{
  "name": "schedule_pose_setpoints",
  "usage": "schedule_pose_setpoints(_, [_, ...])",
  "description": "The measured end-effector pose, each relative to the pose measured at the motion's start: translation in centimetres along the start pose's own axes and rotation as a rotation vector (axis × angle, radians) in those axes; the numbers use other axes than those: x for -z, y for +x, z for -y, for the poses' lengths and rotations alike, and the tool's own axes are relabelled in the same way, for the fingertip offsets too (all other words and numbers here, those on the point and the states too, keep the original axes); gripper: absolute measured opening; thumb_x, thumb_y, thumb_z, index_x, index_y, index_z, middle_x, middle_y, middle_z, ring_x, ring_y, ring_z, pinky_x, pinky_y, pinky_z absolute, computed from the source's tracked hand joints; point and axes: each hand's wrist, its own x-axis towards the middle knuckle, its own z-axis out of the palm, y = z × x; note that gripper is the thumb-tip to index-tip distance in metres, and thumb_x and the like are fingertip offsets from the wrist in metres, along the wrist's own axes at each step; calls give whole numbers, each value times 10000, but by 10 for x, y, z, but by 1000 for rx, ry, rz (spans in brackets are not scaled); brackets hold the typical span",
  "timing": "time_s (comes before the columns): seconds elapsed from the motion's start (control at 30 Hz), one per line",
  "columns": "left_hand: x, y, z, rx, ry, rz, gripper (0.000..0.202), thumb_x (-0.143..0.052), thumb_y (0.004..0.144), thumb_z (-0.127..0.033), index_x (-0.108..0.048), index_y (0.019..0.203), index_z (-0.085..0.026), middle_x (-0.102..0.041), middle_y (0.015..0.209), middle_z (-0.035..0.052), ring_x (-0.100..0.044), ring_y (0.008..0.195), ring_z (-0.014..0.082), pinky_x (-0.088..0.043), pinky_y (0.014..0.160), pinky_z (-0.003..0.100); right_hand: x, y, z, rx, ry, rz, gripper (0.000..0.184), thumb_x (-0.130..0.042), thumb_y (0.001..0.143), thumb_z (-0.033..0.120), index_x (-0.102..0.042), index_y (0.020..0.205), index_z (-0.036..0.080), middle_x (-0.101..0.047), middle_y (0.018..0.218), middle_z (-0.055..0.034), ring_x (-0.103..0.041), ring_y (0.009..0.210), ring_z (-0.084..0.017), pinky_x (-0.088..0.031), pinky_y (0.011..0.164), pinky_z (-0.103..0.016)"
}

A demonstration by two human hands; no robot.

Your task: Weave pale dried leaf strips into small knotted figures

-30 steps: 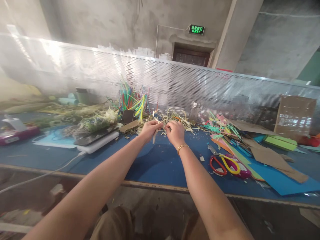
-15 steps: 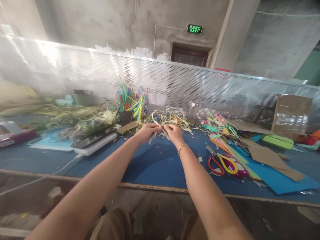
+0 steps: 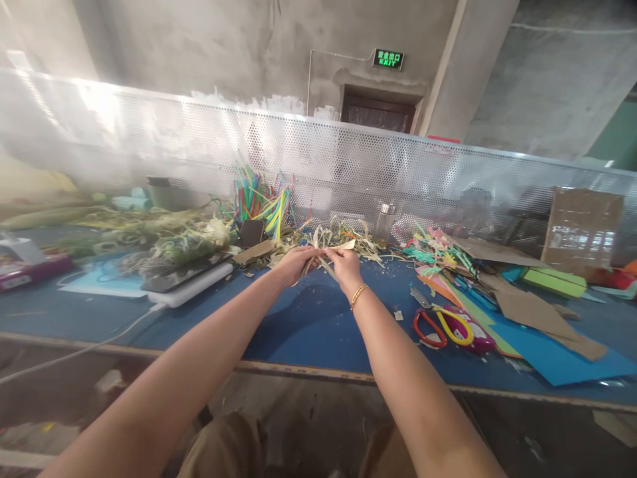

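Note:
My left hand (image 3: 297, 263) and my right hand (image 3: 344, 263) meet above the blue tabletop (image 3: 308, 325), their fingertips nearly touching. Both are closed in a pinch on pale, flat strips (image 3: 326, 267) that look like dried husk or straw. One strip end sticks out to the right over my right fingers, and others hang below between the hands. How the strips cross is partly hidden by my fingers. Just behind lies a heap of similar loose pale strips (image 3: 365, 247).
Scissors (image 3: 442, 325) with red and yellow handles lie to the right, by coloured paper (image 3: 552, 348) and cardboard (image 3: 542, 309). Left are a white device with a cable (image 3: 192, 289) and a fibre pile (image 3: 184, 245). Behind stand coloured stems (image 3: 253, 199), a bottle (image 3: 385, 222) and a perforated metal screen (image 3: 348, 159).
My left hand has turned over, its fingers now curled more around the strips. A pale strip now points right across my right hand, which has shifted slightly left.

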Motion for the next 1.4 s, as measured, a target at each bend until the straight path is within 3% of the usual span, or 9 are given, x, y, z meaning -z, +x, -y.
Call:
schedule_pose_setpoints(0.3, [5, 0, 5, -84, 276, 23, 273, -742, 671, -408, -654, 646, -150, -578, 556, 13, -431, 455, 83, -298, 461, 232, 2, 1, -3, -140, -28, -134, 260, -630, 680, 420, -658, 682, 161, -659, 661, -29, -590, 654, -174, -442, 628, -277])
schedule_pose_setpoints(0.4, [8, 4, 8, -74, 251, 82, 327, -677, 720, -479, -683, 693, -153, -613, 607, 35, -475, 493, 100, -329, 485, 230, 15, 4, 5, -93, -227, -290, 351, -644, 675, 397, -662, 927, 152, -681, 872, -88, -608, 805, -222, -452, 711, -327])
schedule_pose_setpoints(0.5, [9, 6, 8, -48, 214, 103, 348, -637, 746, -499, -697, 705, -159, -631, 632, 48, -513, 526, 118, -353, 493, 230, 26, 4, 20, 76, -569, -509, 522, -670, 687, 400, -607, 1146, 161, -606, 1152, -164, -532, 1070, -295, -401, 876, -432])
schedule_pose_setpoints(0.6, [6, 3, 6, -40, 224, 90, 304, -694, 707, -458, -731, 778, -165, -651, 650, 46, -535, 551, 126, -368, 500, 226, 26, -1, 33, 293, -777, -362, 284, -600, 790, 419, -704, 973, 229, -626, 1153, -108, -471, 1152, -286, -304, 978, -458])
schedule_pose_setpoints(0.7, [2, -1, 2, -27, 230, 119, 245, -732, 668, -410, -730, 700, -167, -653, 623, 42, -536, 550, 127, -376, 504, 228, 19, -5, 34, 284, -794, -101, 300, -564, 820, 475, -733, 750, 237, -689, 981, -69, -524, 1070, -262, -335, 934, -416])
schedule_pose_setpoints(0.9, [-5, -6, -1, 44, 171, 129, 178, -763, 626, -308, -709, 624, -139, -631, 581, 53, -519, 501, 110, -357, 471, 230, 12, 1, 18, 51, -228, 146, 365, -633, 703, 549, -712, 713, 193, -649, 631, -14, -591, 685, -174, -444, 662, -290])
schedule_pose_setpoints(1.07, [-6, -7, 1, 139, 161, 147, 123, -761, 620, -249, -726, 647, -134, -611, 555, 50, -524, 505, 116, -378, 471, 234, 9, 4, 9, 11, -5, 125, 282, -681, 634, 468, -656, 656, 189, -611, 632, 19, -547, 629, -132, -459, 632, -263])
schedule_pose_setpoints(1.2, [-9, -9, 3, 127, 121, 187, 97, -769, 607, -210, -745, 669, -141, -639, 586, 60, -553, 559, 133, -417, 512, 244, 8, 6, 4, 89, 21, 36, 206, -671, 651, 386, -663, 645, 181, -654, 731, -6, -584, 737, -145, -458, 730, -273])
schedule_pose_setpoints(1.4, [-14, -12, 6, 121, 147, 144, 107, -784, 608, -214, -718, 626, -132, -645, 583, 62, -561, 543, 131, -429, 518, 244, 12, 9, 6, 113, -87, 48, 243, -617, 732, 407, -694, 733, 177, -695, 781, -31, -606, 755, -163, -457, 742, -281])
